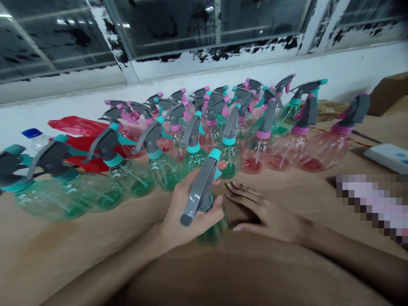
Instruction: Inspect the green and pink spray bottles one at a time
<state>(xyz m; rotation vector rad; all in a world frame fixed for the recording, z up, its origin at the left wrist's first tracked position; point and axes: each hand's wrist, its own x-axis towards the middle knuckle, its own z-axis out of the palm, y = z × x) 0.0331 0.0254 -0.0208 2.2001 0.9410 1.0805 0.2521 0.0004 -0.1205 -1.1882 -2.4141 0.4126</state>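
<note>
My left hand (pixel 188 208) is wrapped round the neck of a green spray bottle (pixel 210 231) at the near middle of the table. Its grey trigger head (pixel 202 182) with a turquoise nozzle points away from me, and my hand hides part of the bottle. To the right of it, my right hand (pixel 264 208) lies low over the table with its fingers stretched out and holding nothing. Just beyond both hands stands another green spray bottle (pixel 230 159) with a turquoise collar. A pink spray bottle (pixel 255 157) is beside that one.
Several green spray bottles (pixel 130 178) run along the left, and more pink ones (pixel 287 151) stand at the right. Red plastic (pixel 78 127) and a blue-capped bottle (pixel 32 138) lie at the back left. A white box (pixel 387 155) and a cardboard box (pixel 389 93) are at right.
</note>
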